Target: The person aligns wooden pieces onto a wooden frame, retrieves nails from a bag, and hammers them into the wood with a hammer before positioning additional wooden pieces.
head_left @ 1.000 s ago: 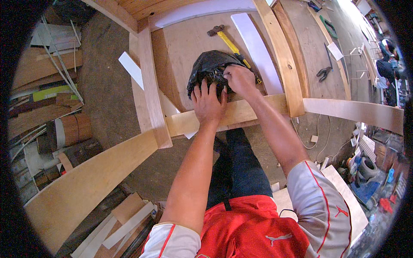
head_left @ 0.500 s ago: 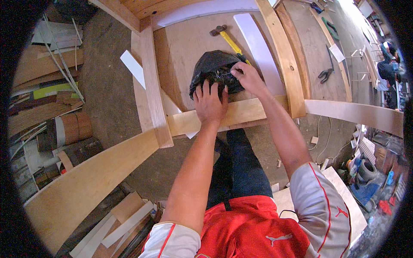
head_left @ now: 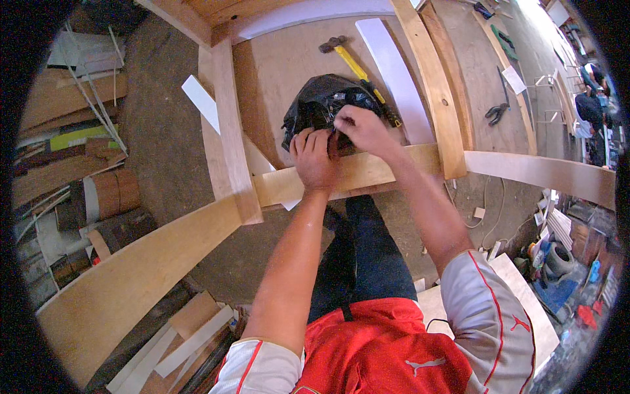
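Observation:
A crumpled black plastic bag (head_left: pixel 312 98) lies on the brown panel inside a wooden frame. Thin, shiny bits show in its mouth, too small to name surely. My left hand (head_left: pixel 315 157) has its fingers curled over the bag's near edge, gripping it. Close beside it, my right hand (head_left: pixel 361 128) is closed in a pinch over the bag's mouth. What sits between those fingertips, if anything, is hidden. Just beyond the right hand lies a hammer (head_left: pixel 353 65) with a yellow and black handle, its head pointing away from me.
A curved pale rail (head_left: pixel 275 187) crosses in front of me, and upright posts (head_left: pixel 230 125) flank the panel. Right of the hammer lies a white strip (head_left: pixel 394 79). Pliers (head_left: pixel 497 114) rest farther right. Wood offcuts (head_left: pixel 177 341) are piled at lower left.
My right hand has moved left and nearer, beside my left hand. The left fingers have curled in and drawn slightly closer, and the bag's mouth has folded into a new shape.

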Tool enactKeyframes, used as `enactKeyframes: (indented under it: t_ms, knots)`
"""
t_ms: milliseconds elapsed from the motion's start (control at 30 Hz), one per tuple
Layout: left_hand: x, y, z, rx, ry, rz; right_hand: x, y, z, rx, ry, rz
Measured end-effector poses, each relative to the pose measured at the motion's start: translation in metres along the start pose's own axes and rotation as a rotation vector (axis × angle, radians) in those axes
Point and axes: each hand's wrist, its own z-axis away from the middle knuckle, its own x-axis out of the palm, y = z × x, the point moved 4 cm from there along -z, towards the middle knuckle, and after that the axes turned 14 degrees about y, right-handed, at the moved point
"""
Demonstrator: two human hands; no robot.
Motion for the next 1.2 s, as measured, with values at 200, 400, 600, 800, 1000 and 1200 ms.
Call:
enactKeyframes:
  t_ms: [200, 400, 600, 800, 1000, 1200]
  knots:
    - [-0.005, -0.007, 0.002, -0.097, 0.071, 0.157, -0.039, -0.020, -0.011, -0.085, 0.418, -0.039]
    - [0.000, -0.007, 0.001, -0.151, 0.129, 0.189, -0.044, 0.036, -0.049, 0.038, 0.298, 0.766]
    - [0.000, -0.016, 0.007, -0.308, 0.086, 0.169, -0.044, 0.026, -0.052, 0.294, 0.206, 0.597]
    - [0.003, -0.014, 0.009, -0.091, 0.057, 0.101, -0.081, 0.006, 0.006, 0.411, 0.402, 0.092]
    - [0.004, -0.008, 0.008, 0.034, 0.058, 0.069, -0.113, 0.002, 0.153, 0.408, 0.499, 0.253]
    - [0.001, 0.007, -0.003, 0.076, 0.036, 0.079, -0.135, 0.011, 0.238, 0.425, 0.667, 0.446]
